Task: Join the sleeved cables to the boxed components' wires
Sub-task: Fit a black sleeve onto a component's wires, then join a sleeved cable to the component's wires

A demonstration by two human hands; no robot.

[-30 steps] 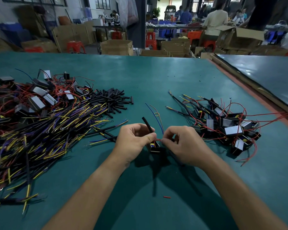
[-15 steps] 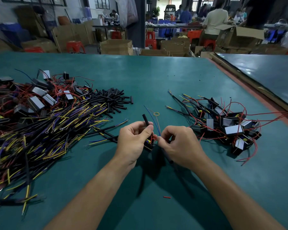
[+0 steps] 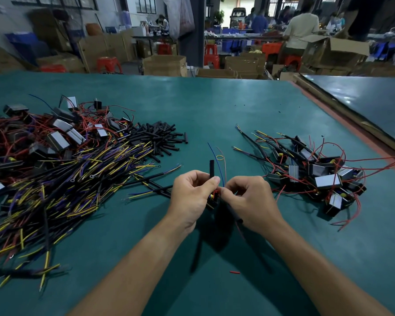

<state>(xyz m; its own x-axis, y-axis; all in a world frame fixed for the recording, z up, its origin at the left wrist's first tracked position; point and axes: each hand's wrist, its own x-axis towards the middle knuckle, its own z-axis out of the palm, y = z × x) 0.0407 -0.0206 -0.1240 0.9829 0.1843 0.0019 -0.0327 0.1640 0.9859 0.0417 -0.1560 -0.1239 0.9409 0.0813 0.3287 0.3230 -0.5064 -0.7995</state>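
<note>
1. Table [image 3: 214, 106]: green work surface carrying all the items below.
2. Sleeved cables [image 3: 62, 185]: loose heap at 9 o'clock from the hands, black sleeves with yellow and purple leads.
3. Boxed components [image 3: 59, 135]: unjoined stock at 10 o'clock, tangled in red wires and touching the cable heap.
4. Sleeve tubes [image 3: 162, 137]: short black pieces piled at 11 o'clock.
5. Left hand [image 3: 192, 195]: fingers curled, thumb and forefinger pinching a black tube [image 3: 211, 168] that stands upright.
6. Workpiece component [image 3: 212, 199]: small black box held between both hands, clear of the table. A blue wire [image 3: 216, 160] rises toward 12 o'clock.
7. Right hand [image 3: 249, 199]: fingers curled, fingertips pinching thin wires at the box. A black cable [image 3: 236, 216] runs under the palm toward 5 o'clock.
8. Joined assemblies [image 3: 317, 174]: cluster at 3 o'clock.
9. Red scrap [image 3: 235, 272]: lies at 6 o'clock.
</note>
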